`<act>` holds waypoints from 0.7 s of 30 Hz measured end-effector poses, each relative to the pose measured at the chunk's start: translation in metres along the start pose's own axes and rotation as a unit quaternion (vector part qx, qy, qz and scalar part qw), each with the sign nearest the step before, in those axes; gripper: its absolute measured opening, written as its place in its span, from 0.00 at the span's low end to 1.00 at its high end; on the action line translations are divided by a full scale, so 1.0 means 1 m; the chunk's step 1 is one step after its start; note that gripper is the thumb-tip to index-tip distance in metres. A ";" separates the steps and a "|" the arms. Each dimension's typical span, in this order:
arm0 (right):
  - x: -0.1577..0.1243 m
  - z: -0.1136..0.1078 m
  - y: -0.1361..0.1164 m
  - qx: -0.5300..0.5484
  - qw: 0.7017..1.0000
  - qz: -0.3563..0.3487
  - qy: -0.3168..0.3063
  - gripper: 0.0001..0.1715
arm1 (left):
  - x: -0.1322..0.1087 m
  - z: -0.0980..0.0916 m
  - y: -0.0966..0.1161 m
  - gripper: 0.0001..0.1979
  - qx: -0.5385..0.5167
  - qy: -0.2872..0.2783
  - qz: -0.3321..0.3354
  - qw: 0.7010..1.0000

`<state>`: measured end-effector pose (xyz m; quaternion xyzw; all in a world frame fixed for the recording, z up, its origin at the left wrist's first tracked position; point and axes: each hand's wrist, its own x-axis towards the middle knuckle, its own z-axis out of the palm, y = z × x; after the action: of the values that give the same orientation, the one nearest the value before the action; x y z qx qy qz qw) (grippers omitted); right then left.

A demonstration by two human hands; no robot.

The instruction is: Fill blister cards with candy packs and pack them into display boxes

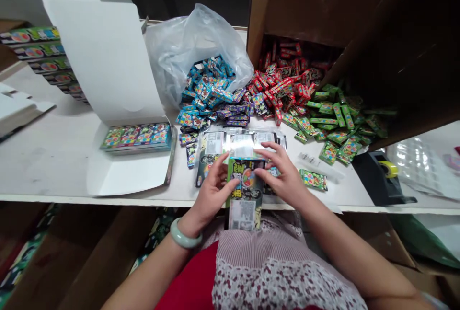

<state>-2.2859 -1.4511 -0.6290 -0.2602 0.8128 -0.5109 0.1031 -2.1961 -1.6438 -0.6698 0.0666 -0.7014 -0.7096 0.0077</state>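
Note:
At the table's front edge I hold a black and green printed packet [246,204] upright between both hands. My left hand [212,195], with a pale green bangle at the wrist, is closed on its left side. My right hand [282,171] pinches its upper right edge with thumb and fingers. A thin blue edge shows along the packet's top; what is inside is hidden. Flat behind my hands lie several similar printed packets [213,142], partly covered. A small green box [313,179] lies to the right of my right hand.
An open white carton [131,173] holds a row of small boxes. Heaps of blue boxes [204,87], purple boxes [235,113], red boxes [283,87] and green boxes [334,116] spread from a plastic bag [165,56] and a cardboard box [323,8]. A tape dispenser [381,176] stands right.

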 end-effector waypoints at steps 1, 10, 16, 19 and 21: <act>-0.004 0.005 0.003 0.037 0.998 0.026 0.047 0.22 | 0.001 -0.003 -0.001 0.33 0.015 0.008 -0.004 1.000; -0.002 0.025 0.015 0.180 0.965 0.116 0.153 0.18 | 0.012 0.006 0.001 0.31 0.023 0.021 0.032 0.999; -0.012 0.007 0.016 0.084 0.993 0.061 0.055 0.08 | 0.005 0.009 -0.001 0.20 0.048 -0.012 0.045 0.998; -0.013 0.001 0.013 0.044 0.998 0.015 0.050 0.09 | 0.011 0.008 0.005 0.08 0.085 0.049 0.086 0.991; -0.009 0.000 0.012 0.054 0.997 0.025 0.058 0.08 | 0.019 0.010 0.012 0.06 0.076 0.070 0.085 0.991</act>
<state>-2.2818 -1.4422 -0.6402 -0.2037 0.7952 -0.5651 0.0829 -2.2170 -1.6363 -0.6596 0.0567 -0.7544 -0.6443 0.1120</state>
